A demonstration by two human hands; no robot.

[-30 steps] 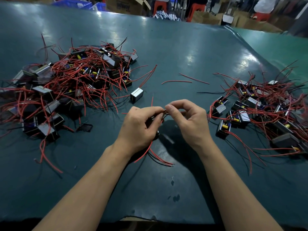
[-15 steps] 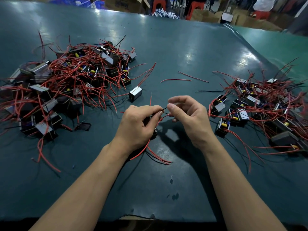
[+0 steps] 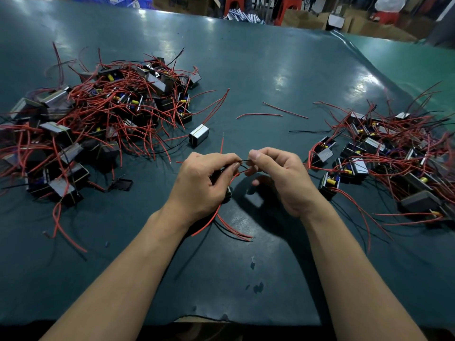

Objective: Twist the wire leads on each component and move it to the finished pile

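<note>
dark green table (image 3: 246, 70), your hands meeting between two wire piles.
your left hand (image 3: 202, 183) grips the component (image 3: 227, 191); your right hand (image 3: 278, 175) pinches its black lead (image 3: 243, 160) just beside it.

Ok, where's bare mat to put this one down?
Bare mat lies between the forearms toward the near edge, and at the far centre beyond the loose red wires. The left pile and the right pile are crowded with tangled leads.
</note>
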